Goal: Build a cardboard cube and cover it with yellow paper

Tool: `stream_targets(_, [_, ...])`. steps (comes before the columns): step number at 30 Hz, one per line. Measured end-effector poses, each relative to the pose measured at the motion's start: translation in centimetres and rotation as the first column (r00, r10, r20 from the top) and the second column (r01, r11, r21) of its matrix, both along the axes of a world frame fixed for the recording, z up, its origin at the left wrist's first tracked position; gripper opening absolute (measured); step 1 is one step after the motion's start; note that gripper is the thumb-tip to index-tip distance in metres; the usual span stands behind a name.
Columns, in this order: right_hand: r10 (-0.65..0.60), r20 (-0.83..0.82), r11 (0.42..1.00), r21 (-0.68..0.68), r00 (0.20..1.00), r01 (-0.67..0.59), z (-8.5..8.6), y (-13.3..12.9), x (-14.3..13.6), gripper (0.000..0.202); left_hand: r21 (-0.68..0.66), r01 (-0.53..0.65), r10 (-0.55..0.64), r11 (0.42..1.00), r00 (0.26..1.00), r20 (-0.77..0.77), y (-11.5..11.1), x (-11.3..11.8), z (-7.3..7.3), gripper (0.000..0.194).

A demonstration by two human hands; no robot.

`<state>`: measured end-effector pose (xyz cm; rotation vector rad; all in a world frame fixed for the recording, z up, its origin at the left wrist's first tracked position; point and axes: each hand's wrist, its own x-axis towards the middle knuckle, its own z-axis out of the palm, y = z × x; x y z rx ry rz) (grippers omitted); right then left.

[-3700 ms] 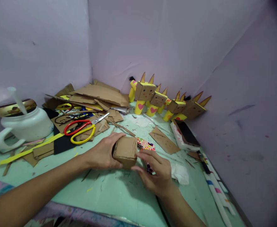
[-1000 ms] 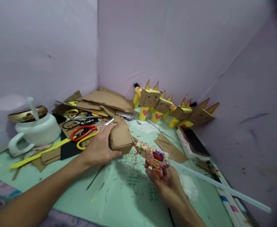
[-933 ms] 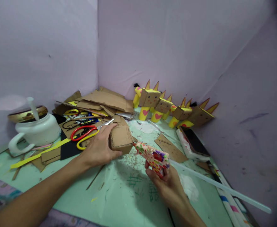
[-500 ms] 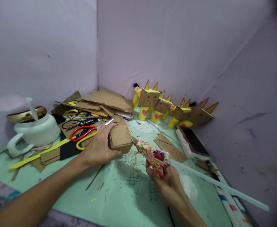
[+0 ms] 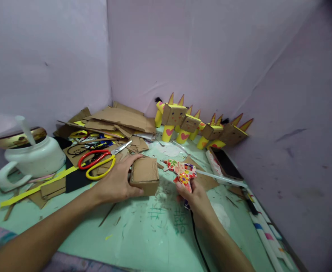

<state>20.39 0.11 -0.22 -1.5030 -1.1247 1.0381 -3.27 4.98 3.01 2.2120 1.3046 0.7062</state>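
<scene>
A small closed cardboard box [image 5: 145, 172] sits on the green table. My left hand [image 5: 117, 180] grips its left side, thumb at the front and fingers behind. In my right hand [image 5: 192, 196] is a glue gun [image 5: 181, 172] with a floral pattern, held by its handle. A long translucent glue stick [image 5: 221, 176] sticks out of its back, and a black cord [image 5: 195, 236] hangs below. The nozzle points left, a little to the right of the box and apart from it. Scissors [image 5: 116, 151] with red and yellow handles lie open behind my left hand.
Cardboard sheets [image 5: 123, 120] are piled at the back left, beside a white mug [image 5: 37, 156]. Several yellow horned cardboard figures [image 5: 174, 115] stand along the back wall. A dark phone-like object [image 5: 226, 163] and white tubes [image 5: 265, 230] lie at the right.
The glue gun has turned more upright in my right hand, its glue stick swinging up and away. The box now sits slightly lower in view, and the scissors show more beyond my left hand.
</scene>
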Motion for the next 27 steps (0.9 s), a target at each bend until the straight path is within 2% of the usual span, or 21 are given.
stream_targets(4, [0.091, 0.048, 0.994, 0.049, 0.995, -0.093, -0.6, 1.1, 0.1, 0.034, -0.008, 0.074, -0.074, 0.997, 0.997, -0.016, -0.4, 0.6, -0.3, 0.084])
stream_targets(6, [0.092, 0.079, 0.995, 0.040, 0.993, -0.096, -0.8, 1.2, 0.5, 0.027, -0.026, 0.102, -0.102, 0.994, 0.995, -0.018, -0.6, 0.8, -0.7, 0.083])
stream_targets(9, [-0.016, 0.250, 0.999, 0.040, 0.968, 0.006, -0.5, 0.6, 1.4, 0.018, -0.046, 0.119, -0.120, 0.992, 0.993, -0.006, -0.6, 1.0, -1.2, 0.085])
stream_targets(11, [-0.117, 0.388, 0.990, 0.118, 0.914, 0.076, 0.0, 0.0, 1.7, 0.018, -0.058, 0.111, -0.111, 0.992, 0.994, 0.004, -0.6, 1.0, -1.3, 0.087])
stream_targets(12, [-0.152, 0.402, 0.981, 0.173, 0.903, 0.089, 0.4, -0.3, 1.7, 0.019, -0.065, 0.109, -0.108, 0.992, 0.994, 0.009, -0.6, 1.0, -1.3, 0.088])
stream_targets(14, [-0.131, 0.270, 0.970, 0.232, 0.954, 0.067, 1.1, -0.8, 1.4, 0.023, -0.075, 0.122, -0.120, 0.990, 0.992, 0.031, -0.8, 1.0, -1.3, 0.088])
stream_targets(16, [-0.018, 0.012, 0.981, 0.194, 1.000, 0.016, 1.6, -1.1, 0.8, 0.026, -0.090, 0.159, -0.154, 0.983, 0.986, 0.062, -1.0, 1.2, -1.3, 0.090])
stream_targets(18, [0.082, -0.214, 0.991, 0.118, 0.973, -0.058, 1.8, -1.2, 0.2, 0.028, -0.113, 0.206, -0.198, 0.972, 0.977, 0.077, -1.3, 1.5, -1.3, 0.091])
stream_targets(20, [0.167, -0.327, 0.986, 0.080, 0.930, -0.149, 1.6, -1.2, -0.3, 0.033, -0.124, 0.240, -0.233, 0.963, 0.970, 0.069, -1.5, 1.8, -1.3, 0.090])
stream_targets(23, [0.257, -0.342, 0.966, 0.083, 0.904, -0.243, 1.3, -1.2, -0.8, 0.042, -0.094, 0.275, -0.271, 0.957, 0.961, 0.055, -1.7, 2.1, -1.5, 0.085])
stream_targets(27, [0.298, -0.234, 0.955, 0.082, 0.926, -0.286, 1.4, -1.0, -0.9, 0.053, -0.045, 0.297, -0.294, 0.954, 0.954, 0.063, -1.7, 2.0, -1.5, 0.081])
